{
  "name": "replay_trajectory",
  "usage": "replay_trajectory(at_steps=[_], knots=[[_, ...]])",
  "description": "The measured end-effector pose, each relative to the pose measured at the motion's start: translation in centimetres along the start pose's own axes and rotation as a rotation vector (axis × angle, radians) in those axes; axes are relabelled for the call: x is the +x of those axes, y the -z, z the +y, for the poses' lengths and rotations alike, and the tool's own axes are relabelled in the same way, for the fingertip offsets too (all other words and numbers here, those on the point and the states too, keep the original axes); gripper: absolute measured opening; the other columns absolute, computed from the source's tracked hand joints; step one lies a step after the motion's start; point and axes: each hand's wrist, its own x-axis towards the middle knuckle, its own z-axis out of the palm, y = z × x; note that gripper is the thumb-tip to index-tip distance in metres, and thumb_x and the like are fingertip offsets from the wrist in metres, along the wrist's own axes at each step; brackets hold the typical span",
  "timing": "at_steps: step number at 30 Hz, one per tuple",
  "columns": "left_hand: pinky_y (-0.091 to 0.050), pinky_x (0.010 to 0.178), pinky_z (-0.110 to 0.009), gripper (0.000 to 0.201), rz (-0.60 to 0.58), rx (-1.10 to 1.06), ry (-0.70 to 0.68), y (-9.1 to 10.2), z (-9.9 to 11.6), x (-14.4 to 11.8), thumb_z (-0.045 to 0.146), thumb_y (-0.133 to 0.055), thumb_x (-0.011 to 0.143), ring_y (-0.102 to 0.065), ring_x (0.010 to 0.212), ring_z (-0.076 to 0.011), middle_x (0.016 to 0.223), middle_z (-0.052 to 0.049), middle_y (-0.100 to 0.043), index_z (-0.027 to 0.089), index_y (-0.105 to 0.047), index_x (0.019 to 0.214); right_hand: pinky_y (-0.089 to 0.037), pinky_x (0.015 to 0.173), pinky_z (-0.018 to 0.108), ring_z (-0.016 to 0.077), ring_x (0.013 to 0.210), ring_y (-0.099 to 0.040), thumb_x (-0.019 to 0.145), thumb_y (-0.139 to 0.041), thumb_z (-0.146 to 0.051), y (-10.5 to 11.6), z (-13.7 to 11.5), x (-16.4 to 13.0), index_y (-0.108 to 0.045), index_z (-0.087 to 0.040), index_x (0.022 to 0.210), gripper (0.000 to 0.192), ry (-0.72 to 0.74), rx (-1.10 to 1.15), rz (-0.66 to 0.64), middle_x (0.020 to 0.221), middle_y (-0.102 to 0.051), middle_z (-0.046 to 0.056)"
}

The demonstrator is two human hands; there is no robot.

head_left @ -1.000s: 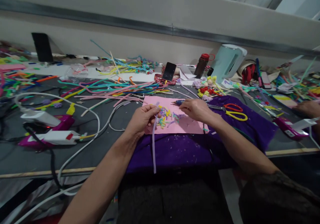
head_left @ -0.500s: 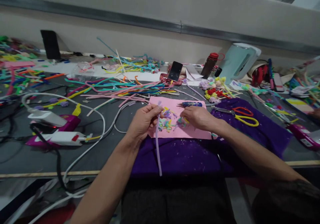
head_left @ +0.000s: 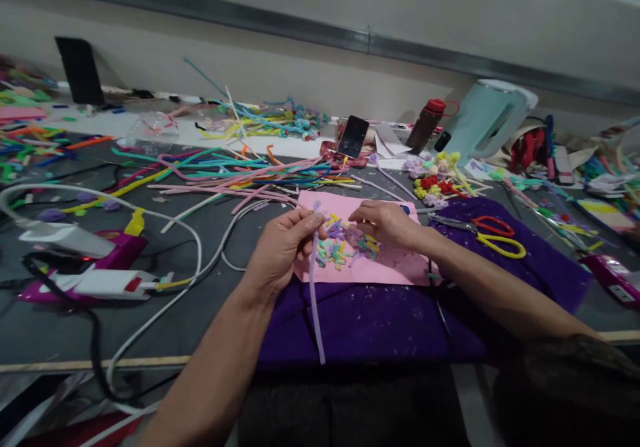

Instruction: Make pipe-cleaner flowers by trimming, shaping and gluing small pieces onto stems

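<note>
My left hand [head_left: 290, 244] pinches a lavender pipe cleaner [head_left: 315, 300] near its top, between thumb and forefinger. Its long straight end hangs down over the purple cloth [head_left: 370, 320], and a small curled tip shows above the fingers. My right hand [head_left: 385, 224] hovers over the pink sheet [head_left: 320, 275], palm down, with its fingers loosely bent and apart. Short cut pieces of pipe cleaner [head_left: 334, 254] in yellow, mint and lavender lie heaped between my hands. Behind the right hand a blue tool handle [head_left: 406, 209] peeks out; the rest of it is hidden.
Scissors [head_left: 480, 230] with red and yellow handles rest on the cloth at right. Long pipe cleaners [head_left: 240, 177] spread behind, beside a phone [head_left: 353, 136]. White cables [head_left: 200, 254] and chargers [head_left: 107, 280] crowd the left. A bottle [head_left: 425, 126] and kettle [head_left: 495, 120] stand at the back.
My right hand has lifted from the heap and shifted toward the blue-handled tool, now covering most of it. The left hand keeps its hold on the pipe cleaner. The view has shifted slightly.
</note>
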Motion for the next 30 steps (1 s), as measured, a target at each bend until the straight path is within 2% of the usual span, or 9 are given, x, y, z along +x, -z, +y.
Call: replay_trajectory(at_steps=[4,11,15,18,21,24,27,30], knots=[[-0.024,0.03,-0.014,0.025,-0.028,0.012,0.039,-0.2,0.0,-0.2,0.037,-0.065,0.072,-0.033,0.034,-0.0011,0.057,0.001,-0.057,0.013,-0.059,0.065,-0.035,0.065,0.026,0.0156,0.077,-0.053,0.089,-0.044,-0.019,0.3,-0.4,-0.4,-0.066,-0.019,0.095,0.023,0.021,-0.083,-0.094,0.086,-0.062,0.006],[-0.025,0.03,-0.014,0.024,-0.039,-0.01,0.055,-0.4,0.1,-0.4,0.036,-0.064,0.073,-0.034,0.033,-0.0007,0.061,0.0,-0.059,0.013,-0.059,0.068,-0.029,0.06,0.028,0.0156,0.07,-0.047,0.09,-0.043,-0.021,-0.1,-0.9,0.5,-0.063,-0.021,0.089,0.019,0.235,-0.259,-0.196,0.078,-0.058,0.004],[-0.026,0.03,-0.013,0.024,-0.03,-0.016,0.052,-0.3,0.1,-0.4,0.035,-0.064,0.073,-0.035,0.033,-0.0006,0.061,0.0,-0.059,0.013,-0.058,0.068,-0.03,0.06,0.028,0.0148,0.068,-0.047,0.085,-0.047,-0.021,-0.3,-1.0,0.8,-0.061,-0.016,0.083,0.014,0.192,-0.188,-0.185,0.078,-0.059,0.005],[-0.026,0.03,-0.013,0.025,-0.028,-0.016,0.057,-0.4,0.1,-0.4,0.036,-0.065,0.072,-0.035,0.034,-0.0008,0.057,0.002,-0.057,0.013,-0.058,0.067,-0.03,0.057,0.025,0.0125,0.063,-0.047,0.077,-0.051,-0.018,0.0,-1.4,0.6,-0.059,-0.015,0.081,0.009,0.001,0.058,-0.091,0.075,-0.058,0.003],[-0.025,0.03,-0.014,0.027,-0.057,0.005,0.114,-0.6,0.0,-0.4,0.039,-0.064,0.073,-0.033,0.03,-0.0016,0.045,0.005,-0.048,0.013,-0.058,0.066,-0.032,0.05,0.021,0.0088,0.054,-0.045,0.075,-0.05,-0.019,0.8,-2.0,0.1,-0.056,-0.015,0.077,0.007,-0.235,0.565,-0.019,0.065,-0.055,-0.001],[-0.022,0.03,-0.014,0.028,-0.088,0.024,0.184,-0.9,-0.4,-0.4,0.04,-0.065,0.072,-0.032,0.028,-0.0019,0.038,0.007,-0.042,0.014,-0.058,0.066,-0.033,0.043,0.019,0.007,0.046,-0.045,0.073,-0.049,-0.019,1.6,-2.9,-0.3,-0.054,-0.015,0.073,0.006,-0.394,1.033,-0.046,0.061,-0.056,-0.002],[-0.021,0.029,-0.014,0.028,-0.093,0.044,0.207,-1.1,-1.0,-0.1,0.04,-0.067,0.07,-0.035,0.029,-0.0022,0.04,0.006,-0.047,0.013,-0.059,0.068,-0.034,0.04,0.018,0.0065,0.042,-0.047,0.07,-0.051,-0.018,1.7,-3.8,-0.5,-0.053,-0.015,0.071,0.004,-0.445,1.185,-0.071,0.058,-0.058,-0.002],[-0.021,0.03,-0.014,0.028,-0.097,0.045,0.207,-1.3,-1.5,0.1,0.04,-0.069,0.068,-0.037,0.03,-0.0021,0.042,0.004,-0.05,0.013,-0.06,0.068,-0.033,0.039,0.017,0.0064,0.041,-0.047,0.072,-0.054,-0.02,1.5,-4.7,-0.6,-0.053,-0.015,0.07,0.005,-0.436,1.117,-0.056,0.052,-0.055,-0.004]])
